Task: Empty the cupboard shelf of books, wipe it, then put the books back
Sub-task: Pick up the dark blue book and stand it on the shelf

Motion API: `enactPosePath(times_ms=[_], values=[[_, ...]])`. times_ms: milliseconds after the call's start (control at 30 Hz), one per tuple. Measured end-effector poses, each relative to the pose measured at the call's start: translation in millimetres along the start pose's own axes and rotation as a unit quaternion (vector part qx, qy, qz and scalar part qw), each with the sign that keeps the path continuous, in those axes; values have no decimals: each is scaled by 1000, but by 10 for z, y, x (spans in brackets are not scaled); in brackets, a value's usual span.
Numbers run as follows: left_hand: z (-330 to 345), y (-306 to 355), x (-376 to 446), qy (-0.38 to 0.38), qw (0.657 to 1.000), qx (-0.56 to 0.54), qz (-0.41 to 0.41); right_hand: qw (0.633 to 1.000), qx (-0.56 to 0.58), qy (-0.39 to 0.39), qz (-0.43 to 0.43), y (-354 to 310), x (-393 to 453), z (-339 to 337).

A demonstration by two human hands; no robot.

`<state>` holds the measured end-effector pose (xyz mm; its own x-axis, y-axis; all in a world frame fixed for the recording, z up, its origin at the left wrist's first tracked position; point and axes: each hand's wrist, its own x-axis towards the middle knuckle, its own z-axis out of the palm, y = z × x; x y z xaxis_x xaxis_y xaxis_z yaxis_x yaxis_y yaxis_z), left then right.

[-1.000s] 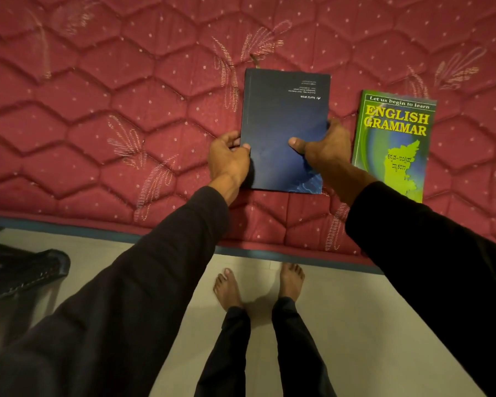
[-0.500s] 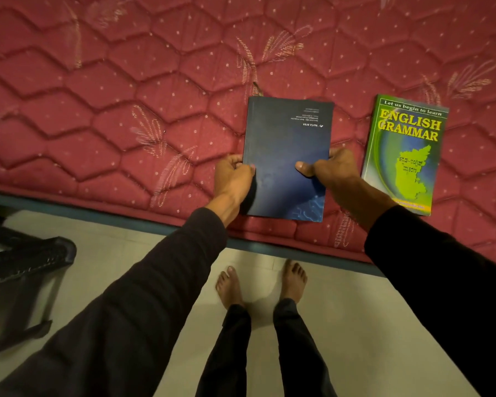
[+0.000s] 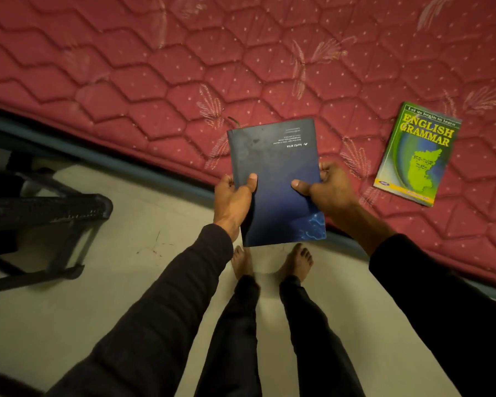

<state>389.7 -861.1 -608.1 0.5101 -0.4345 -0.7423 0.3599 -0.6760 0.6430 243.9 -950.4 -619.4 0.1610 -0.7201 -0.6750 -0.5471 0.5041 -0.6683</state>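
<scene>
Item 1: dark blue book point(image 3: 275, 179). Held in both hands above the near edge of the mattress point(image 3: 126, 81), partly out over the floor point(image 3: 132, 282); cover up, title text upside down to the wearer.

Left hand point(image 3: 232, 202): grips the book's left edge, thumb curled onto the cover, fingers hidden beneath.

Right hand point(image 3: 331, 190): grips the right edge likewise, thumb on the cover, fingers wrapped under.

Item 2: green grammar book point(image 3: 417, 154). Flat on the mattress, well apart to the right, untouched.

Also present: black chair point(image 3: 40, 213) at left on the floor; bare feet directly below the held book.

Risks, as judged:
- Slip from edge grips only (cover looks smooth, possibly dusty or smudged, hard to tell in this dim light); would drop onto the toes or the floor.
- Pages fanning open if one hand lets go first.
- Snagging the chair when turning away with the book.
- Green book forgotten on the mattress.
</scene>
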Motion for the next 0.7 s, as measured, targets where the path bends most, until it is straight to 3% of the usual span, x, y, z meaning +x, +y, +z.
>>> enactPosePath(times_ms=[367,700], values=[[-761,588,-1144,65,989,-130,21,997,27,-25,-63,-892,-1154,112],[-1197,816,-2165,132,967,-210,50,984,-14,-106,-141,-1502,-2028,44]])
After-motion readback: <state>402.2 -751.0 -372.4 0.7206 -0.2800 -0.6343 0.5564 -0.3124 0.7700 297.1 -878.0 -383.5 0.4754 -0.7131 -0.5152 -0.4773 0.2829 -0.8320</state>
